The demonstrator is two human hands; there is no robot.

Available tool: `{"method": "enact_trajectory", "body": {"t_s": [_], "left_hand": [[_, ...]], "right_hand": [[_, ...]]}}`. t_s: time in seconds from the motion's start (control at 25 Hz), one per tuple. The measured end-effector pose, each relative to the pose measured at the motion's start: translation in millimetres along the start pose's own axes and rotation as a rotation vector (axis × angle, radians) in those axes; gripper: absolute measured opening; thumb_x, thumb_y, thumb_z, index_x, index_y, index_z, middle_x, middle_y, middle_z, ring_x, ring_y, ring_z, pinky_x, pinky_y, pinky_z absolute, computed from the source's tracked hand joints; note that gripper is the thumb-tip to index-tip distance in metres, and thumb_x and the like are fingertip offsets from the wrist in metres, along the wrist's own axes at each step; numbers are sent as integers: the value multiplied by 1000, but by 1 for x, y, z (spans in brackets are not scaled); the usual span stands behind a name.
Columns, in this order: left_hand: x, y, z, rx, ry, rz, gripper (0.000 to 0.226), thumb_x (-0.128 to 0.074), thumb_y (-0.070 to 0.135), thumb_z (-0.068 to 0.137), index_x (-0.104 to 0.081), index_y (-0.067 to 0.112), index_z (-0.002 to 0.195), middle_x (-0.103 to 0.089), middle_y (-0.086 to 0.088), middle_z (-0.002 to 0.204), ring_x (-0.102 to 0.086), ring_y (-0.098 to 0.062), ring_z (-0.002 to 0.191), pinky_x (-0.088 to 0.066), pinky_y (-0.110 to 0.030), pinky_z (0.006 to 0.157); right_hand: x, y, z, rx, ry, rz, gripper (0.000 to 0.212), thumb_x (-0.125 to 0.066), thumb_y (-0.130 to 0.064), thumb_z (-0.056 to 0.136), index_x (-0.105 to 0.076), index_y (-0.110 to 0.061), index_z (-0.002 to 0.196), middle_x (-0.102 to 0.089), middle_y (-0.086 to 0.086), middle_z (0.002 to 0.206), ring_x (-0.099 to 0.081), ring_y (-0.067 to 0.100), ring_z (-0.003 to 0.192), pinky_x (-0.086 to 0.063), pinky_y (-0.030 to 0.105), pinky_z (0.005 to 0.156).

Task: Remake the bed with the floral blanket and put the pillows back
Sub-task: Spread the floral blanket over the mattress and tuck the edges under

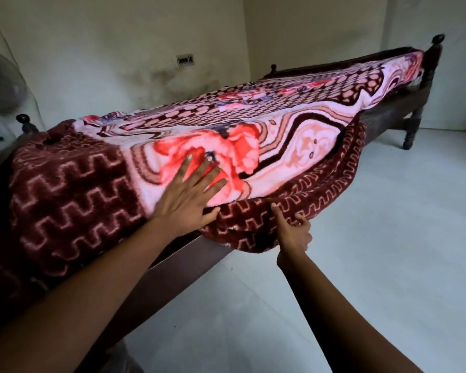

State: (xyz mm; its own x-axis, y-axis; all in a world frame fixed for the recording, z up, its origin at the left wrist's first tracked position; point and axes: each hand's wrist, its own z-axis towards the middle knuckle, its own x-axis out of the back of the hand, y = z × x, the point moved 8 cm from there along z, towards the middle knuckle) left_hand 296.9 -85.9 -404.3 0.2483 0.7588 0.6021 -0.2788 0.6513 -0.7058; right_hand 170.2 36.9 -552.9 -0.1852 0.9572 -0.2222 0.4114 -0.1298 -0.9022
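— Where's the floral blanket (253, 114)?
— Spread along the wooden bed (189, 261). The maroon zigzag border hangs over the near rail and is bunched by your right side.
— Left hand?
— Your left hand (189, 195) lies flat, fingers spread wide, pressing the red flower near the edge.
— Right?
— Your right hand (292, 230) is at the border's fold, thumb up against the cloth, fingers partly curled. I can't tell whether it holds anything.
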Motion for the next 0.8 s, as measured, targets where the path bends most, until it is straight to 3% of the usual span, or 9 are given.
{"method": "enact_trajectory", "body": {"t_s": [0.08,0.2,0.28,0.36,0.48,0.68,0.8], "left_hand": [[-10,-1,-2,32,-19,34,63,-38,50,83,-51,16,135,-44,-10,144,-33,-31,137,-6,-56,115],[-11,1,-4,53,-4,61,62,-35,51,88,-46,17,138,-37,-9,148,-28,-30,140,-7,-56,115],[-10,3,-4,55,-9,73,62,-32,52,90,-44,17,140,-36,-9,149,-27,-29,140,-4,-56,115],[-11,4,-3,62,-31,87,61,-30,52,91,-42,18,140,-35,-8,149,-27,-28,140,-5,-56,114],[-17,5,-4,83,-69,108,62,-25,53,92,-40,19,141,-33,-7,150,-26,-28,140,-4,-56,114],[-18,14,-3,109,-17,119,62,-33,53,87,-42,22,140,-33,-5,149,-11,-24,145,-2,-52,114],[-19,12,-3,98,21,91,61,-32,53,87,-44,22,139,-35,-4,148,-13,-24,145,-1,-51,115]], "right_hand": [[-10,10,9,-138,-105,100,105,-78,-59,59,-23,-27,142,-30,10,144,-38,33,128,-37,51,106],[-38,3,16,-242,-312,264,112,-77,-60,57,-12,-34,144,-37,6,144,-43,30,127,-37,57,103],[-43,3,28,-325,-354,293,108,-77,-58,60,-14,-31,143,-43,6,138,-48,30,122,-44,55,96],[-44,3,37,-400,-428,239,99,-78,-54,62,-25,-23,140,-52,6,131,-55,26,114,-51,44,78],[-46,8,52,-443,-530,171,82,-77,-53,64,-45,-21,132,-62,1,124,-59,16,104,-45,30,62],[-45,27,67,-471,-521,89,70,-71,-49,73,-51,-12,129,-61,1,124,-54,19,113,-40,31,76],[-51,37,72,-448,-547,64,74,-70,-52,72,-47,-17,132,-59,0,126,-54,18,114,-42,32,80]]}}
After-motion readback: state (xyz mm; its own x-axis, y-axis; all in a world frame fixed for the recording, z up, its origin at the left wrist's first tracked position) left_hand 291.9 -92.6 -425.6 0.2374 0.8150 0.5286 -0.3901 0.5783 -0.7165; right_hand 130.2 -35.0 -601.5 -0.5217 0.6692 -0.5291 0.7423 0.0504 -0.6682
